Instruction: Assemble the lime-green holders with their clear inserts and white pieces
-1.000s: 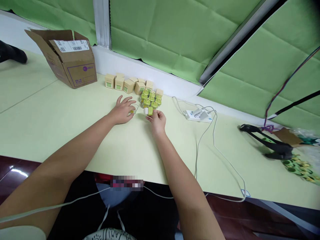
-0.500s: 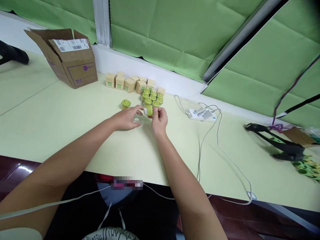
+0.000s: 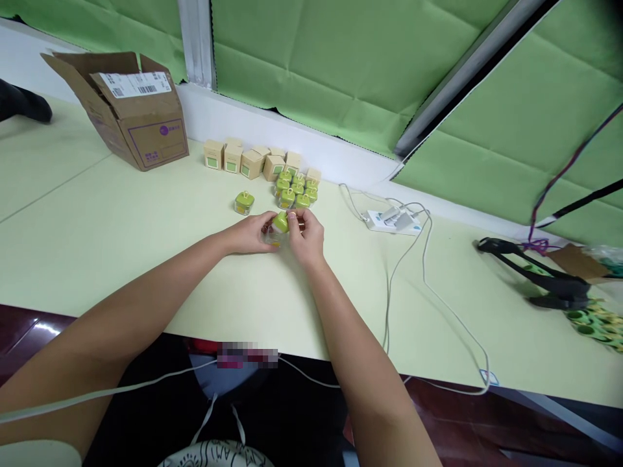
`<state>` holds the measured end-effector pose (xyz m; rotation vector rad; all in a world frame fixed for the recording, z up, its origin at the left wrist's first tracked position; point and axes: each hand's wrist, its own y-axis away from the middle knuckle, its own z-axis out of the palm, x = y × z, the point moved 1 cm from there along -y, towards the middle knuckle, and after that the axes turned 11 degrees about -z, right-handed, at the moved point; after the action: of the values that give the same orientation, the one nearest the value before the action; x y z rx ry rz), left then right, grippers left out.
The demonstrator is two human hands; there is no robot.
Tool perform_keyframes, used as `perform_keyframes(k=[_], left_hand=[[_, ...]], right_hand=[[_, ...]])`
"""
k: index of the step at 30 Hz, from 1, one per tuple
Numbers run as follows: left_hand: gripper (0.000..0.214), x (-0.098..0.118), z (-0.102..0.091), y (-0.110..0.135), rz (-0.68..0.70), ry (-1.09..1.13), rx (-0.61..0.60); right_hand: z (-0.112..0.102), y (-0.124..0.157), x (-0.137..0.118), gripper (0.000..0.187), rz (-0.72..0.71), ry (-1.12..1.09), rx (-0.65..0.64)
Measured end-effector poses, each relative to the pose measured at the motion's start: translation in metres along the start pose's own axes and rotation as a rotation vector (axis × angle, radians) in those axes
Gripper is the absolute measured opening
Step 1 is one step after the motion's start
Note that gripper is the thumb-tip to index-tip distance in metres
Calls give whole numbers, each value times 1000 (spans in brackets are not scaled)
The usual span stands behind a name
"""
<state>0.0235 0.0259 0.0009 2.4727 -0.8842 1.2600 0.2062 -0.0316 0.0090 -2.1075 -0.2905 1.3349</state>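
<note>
A small clear jar (image 3: pixel 273 239) is in my left hand (image 3: pixel 250 234), its fingers closed round the side. My right hand (image 3: pixel 307 236) pinches a green lid (image 3: pixel 281 222), tilted, at the mouth of the jar. Whether the lid is seated I cannot tell. Behind my left hand stands a single lidded jar (image 3: pixel 244 202) with a green top and a loop. Beyond my hands, several more green-lidded jars (image 3: pixel 297 189) form a tight cluster.
Several small cardboard boxes (image 3: pixel 252 163) line the wall behind the jars. A large open carton (image 3: pixel 146 123) stands back left. To the right lie a power strip (image 3: pixel 393 222) with trailing white cables, a black stand (image 3: pixel 540 275) and green pieces (image 3: pixel 596 327).
The green lid has turned from sideways, its white underside showing, to top-up and moved left and down onto the jar's mouth. My right hand came with it.
</note>
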Motion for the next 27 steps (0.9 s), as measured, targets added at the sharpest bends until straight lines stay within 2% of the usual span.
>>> perform_keyframes(k=[5, 16, 24, 27], left_hand=[[72, -6, -3, -2, 32, 17, -59], [55, -5, -4, -3, 82, 20, -58], [58, -5, -3, -2, 51, -1, -36], [60, -6, -2, -2, 44, 16, -13]], right_hand=[[-4, -2, -1, 24, -27, -10, -85], [-8, -4, -2, 21, -166, 130, -391], [-4, -2, 1, 17, -66, 50, -362], [-6, -3, 2, 16, -80, 98, -369]])
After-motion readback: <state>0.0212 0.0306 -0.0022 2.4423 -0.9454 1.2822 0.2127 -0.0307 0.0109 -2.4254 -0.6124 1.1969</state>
